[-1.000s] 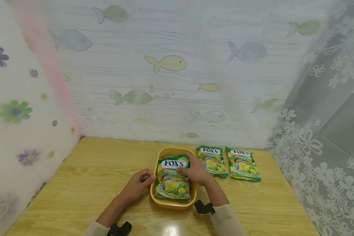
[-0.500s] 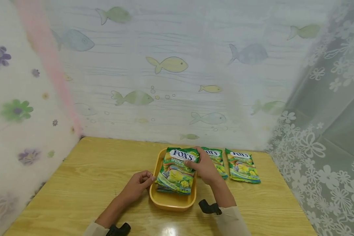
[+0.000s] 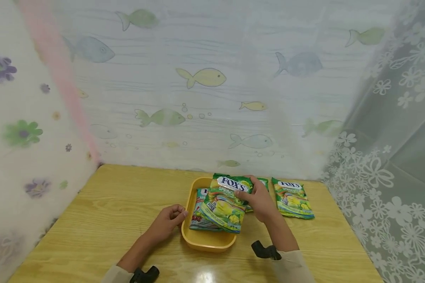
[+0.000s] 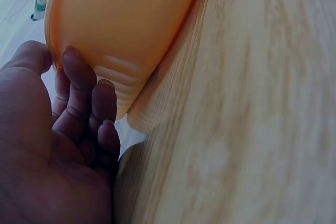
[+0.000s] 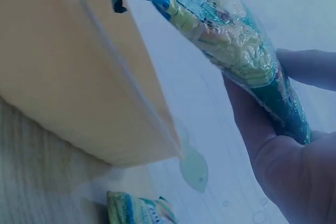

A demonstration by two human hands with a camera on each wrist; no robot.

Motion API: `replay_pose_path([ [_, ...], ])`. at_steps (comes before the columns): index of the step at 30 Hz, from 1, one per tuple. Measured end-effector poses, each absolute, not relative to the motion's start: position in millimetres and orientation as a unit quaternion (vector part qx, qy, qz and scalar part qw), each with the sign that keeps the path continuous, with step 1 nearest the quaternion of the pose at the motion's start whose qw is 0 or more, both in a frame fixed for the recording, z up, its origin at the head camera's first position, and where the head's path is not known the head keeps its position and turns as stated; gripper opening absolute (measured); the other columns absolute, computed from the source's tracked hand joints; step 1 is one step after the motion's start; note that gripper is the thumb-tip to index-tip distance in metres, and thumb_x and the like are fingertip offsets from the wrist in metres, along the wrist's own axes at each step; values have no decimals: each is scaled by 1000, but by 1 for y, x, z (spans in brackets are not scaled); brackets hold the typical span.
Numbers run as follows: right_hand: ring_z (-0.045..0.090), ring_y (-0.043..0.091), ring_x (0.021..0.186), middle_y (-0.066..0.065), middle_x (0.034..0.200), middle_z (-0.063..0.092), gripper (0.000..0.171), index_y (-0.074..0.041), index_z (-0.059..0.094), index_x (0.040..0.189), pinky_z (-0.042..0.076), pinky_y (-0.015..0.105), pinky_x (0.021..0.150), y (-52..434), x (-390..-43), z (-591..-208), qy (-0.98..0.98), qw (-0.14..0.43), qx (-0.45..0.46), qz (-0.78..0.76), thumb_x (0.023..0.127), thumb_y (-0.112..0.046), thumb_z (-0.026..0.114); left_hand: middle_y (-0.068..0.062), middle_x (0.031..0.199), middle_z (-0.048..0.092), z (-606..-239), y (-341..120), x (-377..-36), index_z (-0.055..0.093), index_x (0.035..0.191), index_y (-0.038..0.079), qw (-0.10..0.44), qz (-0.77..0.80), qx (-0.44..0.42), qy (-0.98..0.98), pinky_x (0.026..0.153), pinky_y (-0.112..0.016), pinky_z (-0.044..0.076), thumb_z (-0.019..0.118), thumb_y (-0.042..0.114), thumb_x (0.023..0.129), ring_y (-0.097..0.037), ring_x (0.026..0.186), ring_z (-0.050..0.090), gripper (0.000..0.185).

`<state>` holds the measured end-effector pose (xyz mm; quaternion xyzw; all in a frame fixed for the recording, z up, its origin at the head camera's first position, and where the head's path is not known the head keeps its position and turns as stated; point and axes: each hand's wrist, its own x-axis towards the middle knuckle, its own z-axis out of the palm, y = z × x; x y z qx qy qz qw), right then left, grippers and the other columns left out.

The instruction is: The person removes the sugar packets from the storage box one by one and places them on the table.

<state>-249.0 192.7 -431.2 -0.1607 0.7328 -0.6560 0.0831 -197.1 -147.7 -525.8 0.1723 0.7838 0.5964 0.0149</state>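
My right hand (image 3: pixel 262 200) pinches a green FOX'S candy bag (image 3: pixel 224 208) by its upper right corner, thumb on the front. The bag hangs tilted over the right side of a yellow plastic tub (image 3: pixel 207 248). In the right wrist view the bag (image 5: pixel 231 40) is seen edge-on above the tub's rim, between thumb and fingers. Inside the tub lies another candy bag (image 3: pixel 198 224) with red print, partly covered by the green one. With thumb and curled fingers, my left hand (image 3: pixel 166 223) holds the tub's left rim; the left wrist view shows these fingers against the outer wall (image 4: pixel 126 19).
Two more green candy bags lie on the wooden table (image 3: pixel 120 204) right of the tub: one (image 3: pixel 293 199) in full sight, the other (image 3: pixel 264 184) mostly behind my right hand. A fish-patterned curtain (image 3: pixel 205 129) stands along the table's back edge.
My right hand has lifted the green candy bag from the tub and carried it up and rightward, uncovering the bag beneath. The left hand has stayed at the rim.
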Motion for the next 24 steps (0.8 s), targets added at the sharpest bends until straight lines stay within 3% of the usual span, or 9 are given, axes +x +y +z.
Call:
replay_pose_path([
  [6, 25, 9, 45, -10, 67, 61, 71, 3, 31, 161, 30, 35, 54, 201, -247, -434, 693, 103, -173, -692, 101, -4, 69, -1, 80, 61, -524, -143, -197, 66, 106, -4, 21, 600, 159, 784, 69, -26, 49, 61, 23, 110, -10, 72, 56, 27],
  [9, 22, 9, 43, -11, 58, 49, 72, 3, 30, 162, 23, 41, 55, 204, -246, -434, 687, 101, -173, -699, 101, -2, 68, -1, 81, 61, -522, -142, -197, 66, 106, -4, 22, 598, 159, 785, 69, -27, 50, 60, 23, 111, -11, 72, 57, 28],
  [13, 21, 9, 43, -12, 54, 38, 78, 3, 21, 166, 23, 40, 56, 206, -245, -436, 679, 106, -165, -707, 102, -2, 67, -2, 80, 62, -521, -142, -195, 66, 105, -4, 19, 594, 157, 789, 69, -27, 51, 60, 22, 111, -12, 72, 58, 27],
  [16, 23, 8, 43, -13, 55, 40, 85, 3, 12, 167, 23, 40, 57, 206, -244, -437, 673, 114, -164, -712, 102, -2, 66, -2, 80, 61, -522, -144, -194, 66, 104, -3, 19, 595, 149, 790, 69, -27, 50, 60, 23, 111, -12, 72, 57, 27],
  [21, 25, 7, 43, -13, 67, 61, 82, 6, 13, 166, 23, 41, 57, 207, -244, -438, 659, 124, -184, -718, 103, -2, 64, -3, 80, 60, -525, -147, -195, 65, 104, -2, 27, 598, 136, 789, 69, -25, 48, 61, 25, 111, -10, 71, 55, 28],
  [24, 32, 4, 44, -13, 70, 63, 78, 6, 15, 165, 27, 33, 53, 209, -244, -437, 660, 131, -187, -716, 104, -2, 63, -3, 80, 60, -525, -147, -197, 65, 104, -2, 22, 597, 138, 790, 69, -25, 48, 60, 25, 111, -10, 71, 55, 28],
])
